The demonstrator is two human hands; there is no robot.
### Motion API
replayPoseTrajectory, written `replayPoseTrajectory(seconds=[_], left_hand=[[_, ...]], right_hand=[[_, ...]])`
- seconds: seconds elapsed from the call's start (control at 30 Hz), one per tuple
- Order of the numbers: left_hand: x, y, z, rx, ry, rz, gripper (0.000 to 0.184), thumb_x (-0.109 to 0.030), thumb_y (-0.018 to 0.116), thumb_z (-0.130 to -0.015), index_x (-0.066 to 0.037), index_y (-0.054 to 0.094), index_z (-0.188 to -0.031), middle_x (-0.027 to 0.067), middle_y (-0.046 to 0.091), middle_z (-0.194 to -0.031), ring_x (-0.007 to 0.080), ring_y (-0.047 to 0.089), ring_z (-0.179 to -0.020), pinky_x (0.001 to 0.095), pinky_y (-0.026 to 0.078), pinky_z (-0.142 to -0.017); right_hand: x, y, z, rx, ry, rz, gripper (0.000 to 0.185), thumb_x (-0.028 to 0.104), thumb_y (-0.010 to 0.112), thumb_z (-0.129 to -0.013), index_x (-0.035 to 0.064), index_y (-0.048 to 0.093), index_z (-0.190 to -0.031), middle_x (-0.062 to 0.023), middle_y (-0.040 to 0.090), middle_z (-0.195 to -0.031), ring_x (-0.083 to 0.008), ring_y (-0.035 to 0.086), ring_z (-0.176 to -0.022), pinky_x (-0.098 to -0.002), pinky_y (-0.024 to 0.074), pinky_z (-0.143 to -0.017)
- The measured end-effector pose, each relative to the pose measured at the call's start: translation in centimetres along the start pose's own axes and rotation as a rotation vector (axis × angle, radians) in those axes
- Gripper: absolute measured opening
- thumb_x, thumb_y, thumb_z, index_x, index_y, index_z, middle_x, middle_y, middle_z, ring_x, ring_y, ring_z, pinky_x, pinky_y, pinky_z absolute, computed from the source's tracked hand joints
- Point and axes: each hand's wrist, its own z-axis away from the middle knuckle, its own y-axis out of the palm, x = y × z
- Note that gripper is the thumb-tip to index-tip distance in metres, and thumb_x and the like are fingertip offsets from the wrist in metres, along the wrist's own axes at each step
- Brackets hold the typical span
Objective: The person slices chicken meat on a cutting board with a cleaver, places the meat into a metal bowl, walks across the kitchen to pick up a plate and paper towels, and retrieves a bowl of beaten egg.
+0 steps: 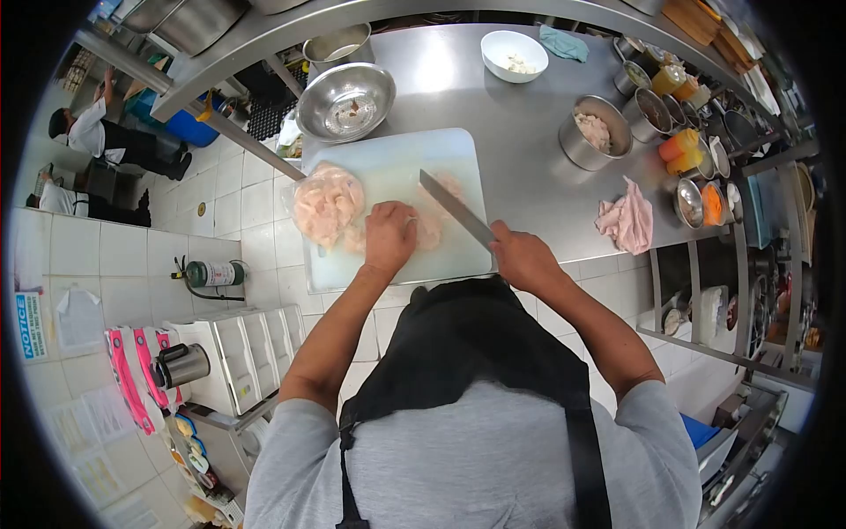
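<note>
A white cutting board point(379, 159) lies on the steel counter, with pale raw meat point(430, 227) spread over its middle and right. My right hand point(522, 256) is closed round the handle of a large knife point(456, 208), whose blade points up and left over the meat. My left hand point(390, 234) rests with bent fingers at the left edge of that meat; what its fingertips hold, if anything, is hidden. Left of it, a clear bag of raw meat point(328, 204) sits on the board's left side.
Behind the board stands a steel bowl point(345, 102); a white bowl point(515, 56) is farther back. A steel pot point(596, 132) of meat and a pink cloth point(626, 217) lie to the right. A shelf point(291, 37) crosses above. Two people stand far left.
</note>
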Motion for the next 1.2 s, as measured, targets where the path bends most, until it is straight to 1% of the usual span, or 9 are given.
replayPoseTrajectory(seconds=[0.07, 0.17, 0.33, 0.57, 0.77, 0.87, 0.97, 1.07, 1.2], left_hand=[[-0.9, -0.3, -0.4, 0.083, 0.071, 0.014, 0.015, -0.015, 0.079, -0.086, -0.014, 0.078, -0.101, 0.0042, 0.071, -0.109, 0.0321, 0.061, -0.116, 0.0524, 0.047, -0.095], [-2.2, 1.5, -0.9, 0.100, -0.001, -0.030, 0.011, -0.017, 0.078, -0.087, -0.014, 0.078, -0.098, 0.0035, 0.071, -0.107, 0.0316, 0.061, -0.115, 0.0512, 0.046, -0.093], [-2.4, 1.9, -0.8, 0.056, 0.058, -0.045, 0.012, -0.017, 0.077, -0.087, -0.013, 0.078, -0.098, 0.0034, 0.071, -0.107, 0.0312, 0.061, -0.114, 0.0501, 0.046, -0.093], [-1.8, 1.8, -0.9, 0.092, 0.066, -0.021, 0.013, -0.016, 0.075, -0.088, -0.013, 0.079, -0.100, 0.0025, 0.071, -0.107, 0.0309, 0.061, -0.114, 0.0506, 0.047, -0.092], [-2.0, 1.6, -1.3, 0.149, 0.034, -0.050, 0.014, -0.017, 0.074, -0.091, -0.013, 0.080, -0.103, 0.0020, 0.072, -0.108, 0.0308, 0.062, -0.114, 0.0519, 0.047, -0.093], [-1.9, 1.1, -0.8, 0.092, 0.071, -0.019, 0.012, -0.016, 0.075, -0.090, -0.013, 0.079, -0.102, 0.0023, 0.072, -0.108, 0.0314, 0.062, -0.115, 0.0516, 0.046, -0.092], [-3.2, -0.8, 1.5, 0.013, -0.009, -0.017, 0.012, -0.012, 0.075, -0.090, -0.013, 0.078, -0.101, 0.0031, 0.072, -0.107, 0.0325, 0.062, -0.116, 0.0513, 0.046, -0.091], [-2.2, -0.6, 3.7, 0.044, 0.063, 0.006, 0.013, -0.007, 0.073, -0.089, -0.013, 0.077, -0.101, 0.0049, 0.072, -0.107, 0.0336, 0.062, -0.113, 0.0516, 0.046, -0.089], [-0.7, -0.6, 2.2, 0.001, 0.034, -0.069, 0.015, -0.005, 0.073, -0.088, -0.011, 0.076, -0.102, 0.0066, 0.071, -0.106, 0.0343, 0.063, -0.108, 0.0504, 0.047, -0.087]], right_hand=[[0.8, 0.0, -0.2, 0.017, -0.031, 0.013, 0.021, 0.015, 0.059, -0.105, -0.0007, 0.053, -0.119, -0.0258, 0.073, -0.089, -0.0477, 0.072, -0.087, -0.0608, 0.0537, -0.079], [2.1, -0.8, 0.2, 0.063, 0.005, 0.062, 0.018, 0.013, 0.058, -0.105, -0.0013, 0.054, -0.116, -0.0251, 0.072, -0.087, -0.0473, 0.072, -0.084, -0.0598, 0.0541, -0.077], [2.0, -1.4, 0.6, 0.025, -0.049, 0.066, 0.018, 0.011, 0.057, -0.104, -0.0017, 0.055, -0.116, -0.0234, 0.073, -0.086, -0.0467, 0.072, -0.082, -0.0586, 0.0551, -0.076], [2.6, -1.4, 1.9, 0.161, 0.012, 0.156, 0.021, 0.007, 0.055, -0.099, -0.0022, 0.055, -0.118, -0.0251, 0.074, -0.088, -0.0474, 0.073, -0.084, -0.0586, 0.0561, -0.076], [1.2, 2.4, -2.2, 0.091, -0.051, 0.052, 0.021, 0.007, 0.055, -0.100, -0.0029, 0.054, -0.119, -0.0261, 0.074, -0.089, -0.0479, 0.073, -0.086, -0.0586, 0.0560, -0.076], [1.9, 0.2, -3.6, 0.136, -0.059, 0.096, 0.020, 0.007, 0.054, -0.101, -0.0028, 0.054, -0.119, -0.0261, 0.074, -0.090, -0.0477, 0.073, -0.088, -0.0590, 0.0554, -0.077], [2.6, -1.1, -2.0, 0.101, -0.067, 0.074, 0.020, 0.007, 0.054, -0.102, -0.0025, 0.054, -0.119, -0.0260, 0.074, -0.090, -0.0473, 0.073, -0.088, -0.0593, 0.0547, -0.078], [2.4, -1.1, -1.0, 0.172, -0.074, 0.101, 0.020, 0.009, 0.055, -0.102, -0.0020, 0.054, -0.119, -0.0257, 0.074, -0.091, -0.0471, 0.073, -0.088, -0.0590, 0.0545, -0.077], [1.2, 0.2, -1.1, 0.124, -0.052, 0.101, 0.021, 0.009, 0.055, -0.102, -0.0024, 0.053, -0.120, -0.0246, 0.073, -0.091, -0.0462, 0.072, -0.088, -0.0586, 0.0542, -0.077]])
